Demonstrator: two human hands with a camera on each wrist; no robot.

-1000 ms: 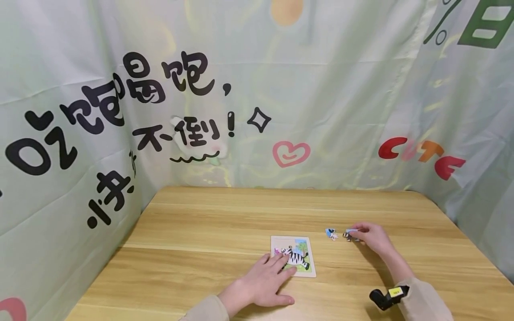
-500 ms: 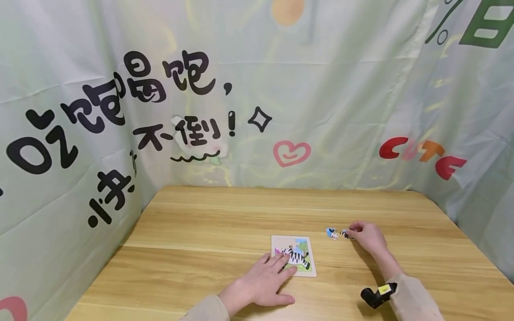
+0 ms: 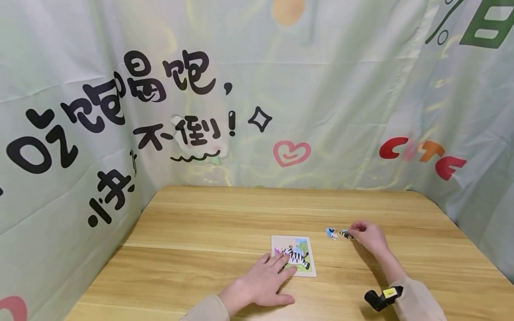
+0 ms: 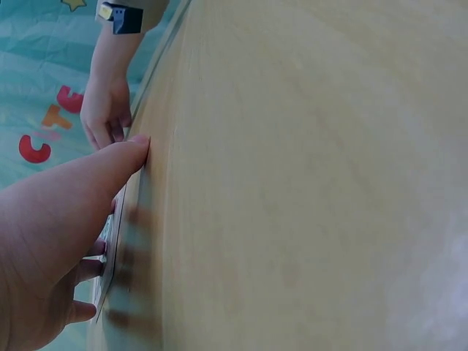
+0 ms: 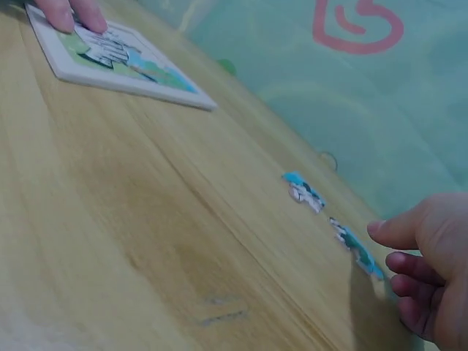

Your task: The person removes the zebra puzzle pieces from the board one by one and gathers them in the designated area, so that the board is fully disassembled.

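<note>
My left hand [image 3: 263, 281] lies spread with its fingertips on a framed zebra puzzle board [image 3: 303, 273], partly covering the picture. In the left wrist view its thumb reaches over the wood. At the right, my right hand [image 3: 371, 237] is at a loose puzzle piece [image 3: 345, 233] with black-and-white and blue print. The right wrist view shows the thumb and loosely bent fingers at that piece's near end; no pinch on it shows. Just left of it lies a second puzzle piece [image 3: 331, 233], blue and white, apart from both hands.
The wooden table [image 3: 201, 223] bears the board and the pieces. A printed cloth [image 3: 341, 98] hangs behind and at both sides. A black wrist camera [image 3: 381, 298] sticks out from my right sleeve, low over the table.
My right hand has shifted slightly left, and the puzzle piece by it has moved a little closer to the other piece. The left hand and the board stay still.
</note>
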